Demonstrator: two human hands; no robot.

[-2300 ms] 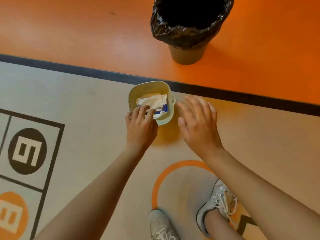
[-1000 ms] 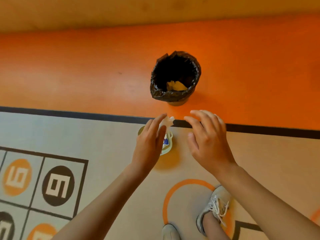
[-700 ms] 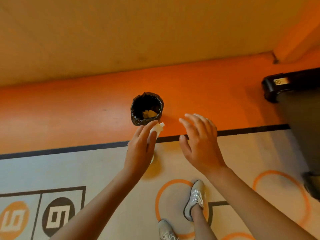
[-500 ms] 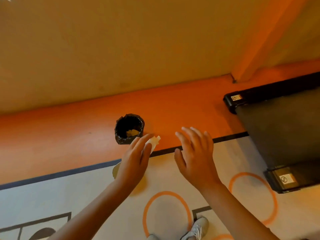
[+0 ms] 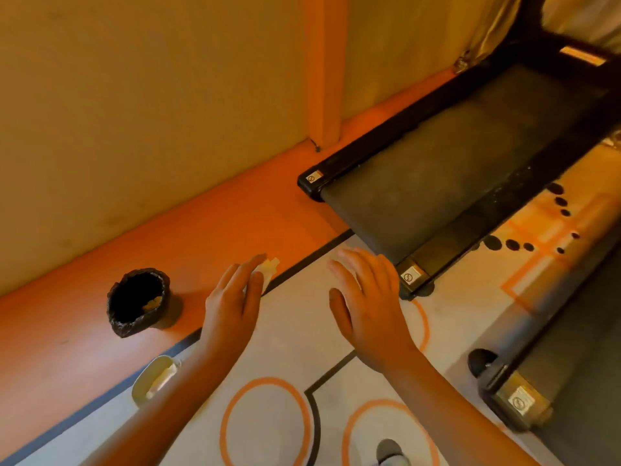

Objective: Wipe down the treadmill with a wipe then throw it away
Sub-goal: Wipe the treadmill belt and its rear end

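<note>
Head-worn wide view, tilted down and forward, treadmill (image 5: 437, 169) ahead-right

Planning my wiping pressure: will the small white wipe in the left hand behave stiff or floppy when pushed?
Probably floppy: the small white wipe pokes out crumpled beyond the left hand. Likely light, since its fingers alone hold it. It may bunch when pushed.

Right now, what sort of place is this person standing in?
Probably a gym or fitness room: one treadmill stands ahead, a second treadmill lies nearer, and orange circles are marked on the floor, as for drills. The left hand holds a wipe.
</note>
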